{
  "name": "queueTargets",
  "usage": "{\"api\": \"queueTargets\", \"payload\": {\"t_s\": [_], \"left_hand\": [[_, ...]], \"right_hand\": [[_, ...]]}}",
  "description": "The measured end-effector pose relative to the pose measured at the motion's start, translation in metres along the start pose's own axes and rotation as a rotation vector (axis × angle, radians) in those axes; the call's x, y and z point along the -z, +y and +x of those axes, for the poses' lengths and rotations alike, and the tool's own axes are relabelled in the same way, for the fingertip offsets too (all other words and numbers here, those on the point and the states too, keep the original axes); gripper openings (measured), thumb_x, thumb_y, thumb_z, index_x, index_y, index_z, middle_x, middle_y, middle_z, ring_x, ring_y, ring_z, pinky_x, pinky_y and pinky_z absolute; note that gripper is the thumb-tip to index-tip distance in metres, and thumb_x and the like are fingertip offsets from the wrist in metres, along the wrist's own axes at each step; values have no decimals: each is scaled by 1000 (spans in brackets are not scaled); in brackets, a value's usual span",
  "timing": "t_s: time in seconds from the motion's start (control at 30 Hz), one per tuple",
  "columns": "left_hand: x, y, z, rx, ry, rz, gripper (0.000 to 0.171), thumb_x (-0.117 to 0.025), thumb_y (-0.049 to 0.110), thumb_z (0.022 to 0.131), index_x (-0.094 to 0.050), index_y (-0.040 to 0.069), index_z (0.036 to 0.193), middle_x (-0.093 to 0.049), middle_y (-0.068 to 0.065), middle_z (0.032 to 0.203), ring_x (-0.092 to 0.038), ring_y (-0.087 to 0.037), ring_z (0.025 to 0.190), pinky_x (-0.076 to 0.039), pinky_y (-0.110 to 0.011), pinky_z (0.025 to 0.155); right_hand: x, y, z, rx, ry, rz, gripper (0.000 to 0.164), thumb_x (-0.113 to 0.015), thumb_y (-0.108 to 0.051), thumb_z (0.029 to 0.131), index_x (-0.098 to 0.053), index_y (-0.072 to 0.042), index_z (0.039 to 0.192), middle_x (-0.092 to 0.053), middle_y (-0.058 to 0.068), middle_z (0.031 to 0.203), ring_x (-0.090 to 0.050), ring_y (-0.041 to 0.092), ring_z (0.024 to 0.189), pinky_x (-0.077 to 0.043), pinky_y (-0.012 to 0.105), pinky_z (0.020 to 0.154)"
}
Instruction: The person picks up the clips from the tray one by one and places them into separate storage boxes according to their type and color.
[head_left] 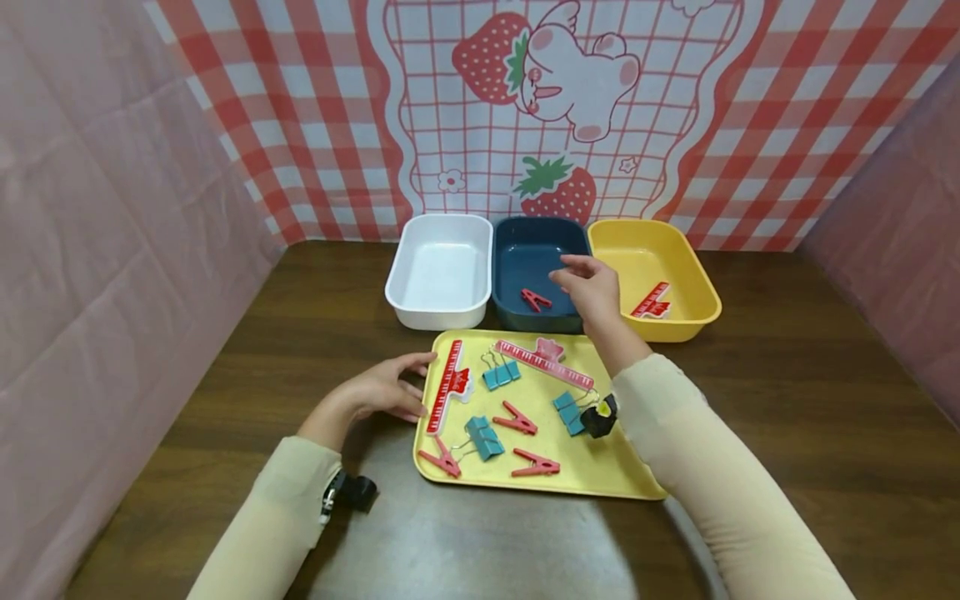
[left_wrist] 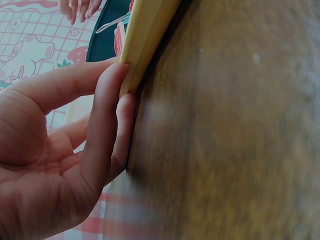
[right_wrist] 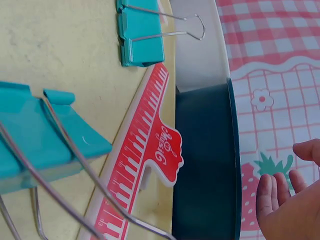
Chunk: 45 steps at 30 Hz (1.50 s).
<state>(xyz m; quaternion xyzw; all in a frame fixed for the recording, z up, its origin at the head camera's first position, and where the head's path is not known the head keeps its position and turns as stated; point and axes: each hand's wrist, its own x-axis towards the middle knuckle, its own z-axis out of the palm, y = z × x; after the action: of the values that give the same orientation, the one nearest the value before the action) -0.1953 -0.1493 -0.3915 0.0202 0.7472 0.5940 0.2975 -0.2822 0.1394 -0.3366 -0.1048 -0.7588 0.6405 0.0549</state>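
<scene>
My left hand (head_left: 382,387) is at the left edge of the yellow tray (head_left: 600,479), fingers spread. In the left wrist view, its fingertips (left_wrist: 120,70) touch the tray's rim. Over the dark blue bin (head_left: 517,237), my right hand (head_left: 592,292) hangs with loosely bent fingers and nothing in them. A red clothespin (head_left: 536,300) lies in that bin below it. On the tray are teal binder clips (head_left: 501,375), red clothespins (head_left: 536,462), a red piano-key clip (head_left: 450,387) near my left hand and a pinker-looking piano-key clip (head_left: 543,362) along the far edge.
A white bin (head_left: 441,317) stands left of the blue one. To the right is a yellow bin (head_left: 705,312) with a red piano-key clip (head_left: 651,302) inside. The bins line up behind the tray on a wooden table (head_left: 300,333), before a checked cloth (head_left: 322,125).
</scene>
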Motion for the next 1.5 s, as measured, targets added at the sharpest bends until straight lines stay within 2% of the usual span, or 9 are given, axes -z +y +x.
{"api": "queueTargets", "payload": {"t_s": [0.17, 0.4, 0.53, 0.9, 1.13, 1.33, 1.5], "left_hand": [[1, 0, 0, 4, 2, 4, 83, -62, -22, 74, -29, 6, 144, -32, -19, 130, -60, -25, 92, -58, -37, 71], [0, 1, -1, 6, 0, 12, 83, -63, -21, 74, -29, 7, 144, -32, -19, 129, -60, -25, 92, -58, -37, 71], [0, 2, 0, 13, 0, 21, 83, -63, -20, 74, -29, 8, 144, -32, -19, 129, -60, -25, 93, -58, -37, 71], [0, 1, 0, 19, 0, 14, 83, -63, -20, 74, -30, 8, 144, -33, -18, 130, -59, -25, 93, -58, -37, 71], [2, 1, 0, 20, -3, 23, 82, -65, -19, 75, -30, 9, 144, -32, -18, 130, -59, -26, 94, -58, -37, 72], [1, 0, 0, 20, -4, 14, 82, -64, -19, 75, -30, 9, 145, -32, -18, 131, -59, -25, 94, -58, -37, 72], [1, -1, 0, 15, -3, 8, 82, -64, -20, 75, -30, 9, 144, -33, -18, 131, -59, -25, 93, -58, -37, 71]], "right_hand": [[-1, -1, -7, 28, -20, -14, 36, -68, -11, 85, -60, -6, 120, -57, 2, 93, -54, 13, 82, -51, 23, 75], [1, 0, -20, 58, -85, -3, 36, -68, -11, 85, -59, -4, 119, -55, 3, 95, -52, 14, 87, -51, 34, 88], [1, 0, -28, 54, -115, -11, 37, -69, -13, 85, -59, -5, 120, -54, 5, 97, -52, 16, 88, -50, 35, 89], [2, 2, -46, 78, -154, -60, 35, -68, -11, 85, -59, -5, 119, -56, 9, 102, -53, 20, 92, -52, 34, 86], [5, 6, -58, 95, -197, -96, 37, -69, -15, 84, -59, -5, 119, -57, 9, 103, -57, 20, 90, -53, 27, 76], [4, 9, -67, 99, -230, -101, 38, -70, -13, 84, -59, -4, 118, -58, 10, 103, -58, 22, 89, -54, 34, 76], [5, 10, -73, 91, -243, -112, 36, -70, -14, 83, -60, -5, 117, -58, 9, 103, -57, 22, 87, -54, 32, 72]]}}
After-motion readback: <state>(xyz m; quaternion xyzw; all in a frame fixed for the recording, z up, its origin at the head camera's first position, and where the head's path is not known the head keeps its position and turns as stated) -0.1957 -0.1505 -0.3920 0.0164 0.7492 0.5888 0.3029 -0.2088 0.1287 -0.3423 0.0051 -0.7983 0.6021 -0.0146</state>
